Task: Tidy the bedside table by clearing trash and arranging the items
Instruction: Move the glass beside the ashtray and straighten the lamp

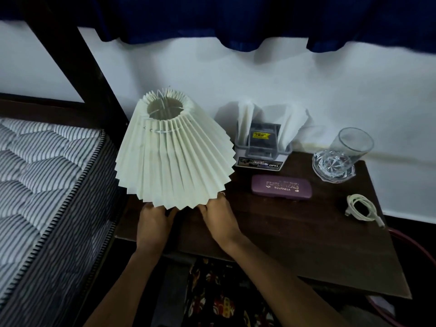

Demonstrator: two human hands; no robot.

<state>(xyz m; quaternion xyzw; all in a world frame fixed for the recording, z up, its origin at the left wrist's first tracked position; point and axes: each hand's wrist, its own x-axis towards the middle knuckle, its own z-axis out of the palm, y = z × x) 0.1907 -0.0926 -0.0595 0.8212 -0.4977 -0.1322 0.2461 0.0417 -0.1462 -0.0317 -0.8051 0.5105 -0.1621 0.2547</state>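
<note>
A cream pleated lamp shade [174, 152] stands at the left rear of the dark wooden bedside table [295, 244], tilted a little to the left. Under its lower rim reach both my hands: my left hand [154, 223] on the left, my right hand [218, 219] on the right, fingers hidden beneath the pleats, so what they touch cannot be seen. Behind the shade stands a white and grey holder [262, 147] with tissues and cards. A purple glasses case [282, 188] lies in the middle. A clear glass [342, 154] sits at the rear right, a coiled white cable [362, 210] near the right edge.
A striped mattress [42, 185] in a dark bed frame lies close on the left. The white wall and a blue curtain [236, 17] are behind the table. Patterned fabric [219, 298] lies below the table's front edge.
</note>
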